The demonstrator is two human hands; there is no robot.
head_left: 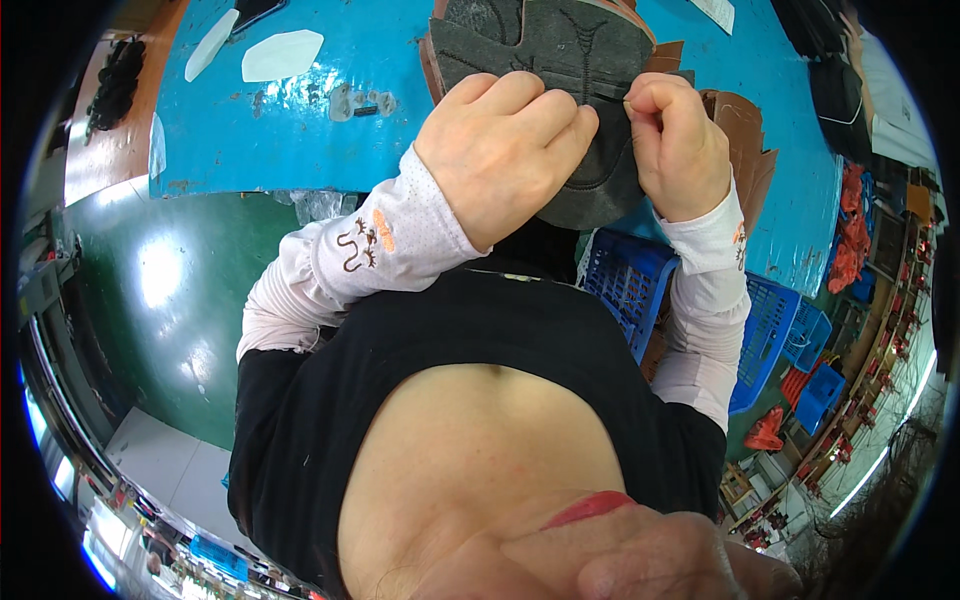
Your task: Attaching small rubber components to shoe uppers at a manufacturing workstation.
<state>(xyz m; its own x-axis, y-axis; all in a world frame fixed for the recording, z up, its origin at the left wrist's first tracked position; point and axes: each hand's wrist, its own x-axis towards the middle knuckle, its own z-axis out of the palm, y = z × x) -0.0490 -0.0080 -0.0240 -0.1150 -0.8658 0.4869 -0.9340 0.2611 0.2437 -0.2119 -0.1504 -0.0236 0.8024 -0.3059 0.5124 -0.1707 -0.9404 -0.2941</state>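
A dark grey shoe upper piece [585, 150] is held over the near edge of the blue worktable [300, 130]. It is gripped by the left hand [505, 150], fingers curled shut, and pinched by the right hand [680, 145]. White paper cutouts [280, 55] lie far left; blue plastic crates [760, 320] stand below right, over green floor [170, 300].

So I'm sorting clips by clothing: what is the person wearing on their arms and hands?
Both hands are bare: the left hand and right hand have no gloves or rings that show. Each forearm is covered by a pale pinkish-white sleeve ending at the wrist, with a small dark brown and orange embroidered motif near the cuff. A black top covers the upper arms.
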